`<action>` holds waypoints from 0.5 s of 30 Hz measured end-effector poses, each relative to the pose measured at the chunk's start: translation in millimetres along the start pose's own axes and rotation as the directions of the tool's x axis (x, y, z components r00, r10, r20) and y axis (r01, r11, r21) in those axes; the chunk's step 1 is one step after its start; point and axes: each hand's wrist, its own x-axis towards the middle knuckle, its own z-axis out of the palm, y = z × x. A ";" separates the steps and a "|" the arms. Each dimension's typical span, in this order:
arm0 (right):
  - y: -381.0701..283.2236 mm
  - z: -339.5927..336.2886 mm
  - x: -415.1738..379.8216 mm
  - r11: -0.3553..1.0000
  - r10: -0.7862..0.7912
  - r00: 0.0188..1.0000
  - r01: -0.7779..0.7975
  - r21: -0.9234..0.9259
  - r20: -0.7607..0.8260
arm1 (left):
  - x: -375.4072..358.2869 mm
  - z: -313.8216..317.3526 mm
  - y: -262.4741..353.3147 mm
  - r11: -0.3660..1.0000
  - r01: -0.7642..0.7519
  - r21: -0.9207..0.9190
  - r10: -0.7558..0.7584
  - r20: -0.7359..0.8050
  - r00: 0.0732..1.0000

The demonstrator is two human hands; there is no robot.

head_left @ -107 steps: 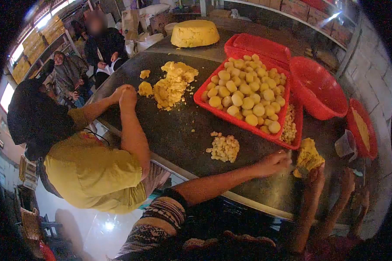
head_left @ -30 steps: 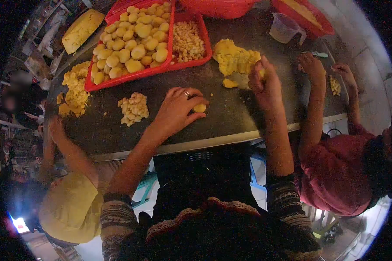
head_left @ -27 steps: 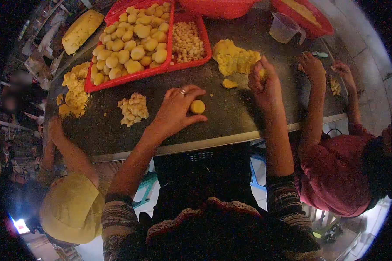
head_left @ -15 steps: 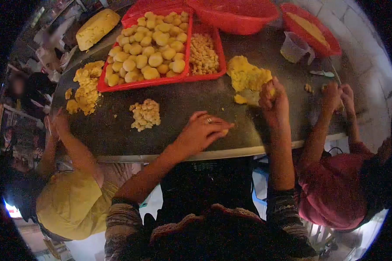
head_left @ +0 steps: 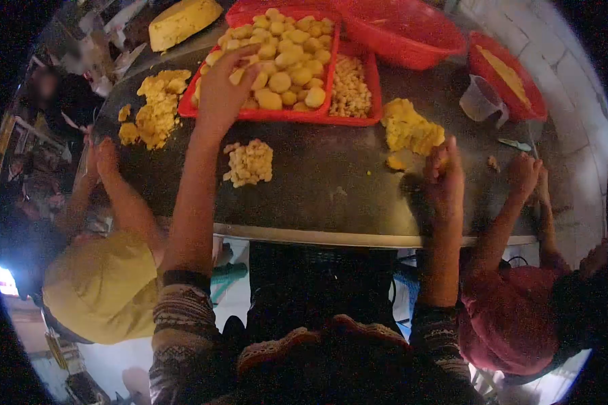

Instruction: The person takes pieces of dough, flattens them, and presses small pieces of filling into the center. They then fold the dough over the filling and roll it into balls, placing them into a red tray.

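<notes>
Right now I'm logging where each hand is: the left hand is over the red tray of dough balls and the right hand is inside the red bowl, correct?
Not quite. The head view shows the right hand on the dark table beside the yellow dough lump, not in the bowl. The left hand is over the red tray.

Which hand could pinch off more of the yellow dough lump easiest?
Probably the right hand: it rests on the table beside the dough lump, fingers almost touching it. The left hand is stretched far over the red tray of dough balls, away from the lump.
</notes>
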 end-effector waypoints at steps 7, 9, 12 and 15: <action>6.4 5.0 5.2 0.930 -0.099 0.974 0.019 -0.366 -0.202 | -101.0 -29.6 -73.7 0.938 0.340 0.066 -0.344 0.282 0.896; 8.1 13.9 8.3 0.918 -0.176 0.947 0.060 -0.391 -0.268 | -116.2 -23.0 -90.7 0.971 0.221 0.087 -0.237 0.287 0.928; 9.9 9.0 3.0 0.948 -0.141 0.962 0.064 -0.312 -0.233 | -128.0 -12.4 -85.3 0.953 0.295 0.068 -0.300 0.350 0.888; 19.4 -21.7 11.7 0.884 -0.222 0.954 0.109 -0.455 -0.203 | -126.3 -13.3 -80.6 0.933 0.333 0.134 -0.359 0.303 0.883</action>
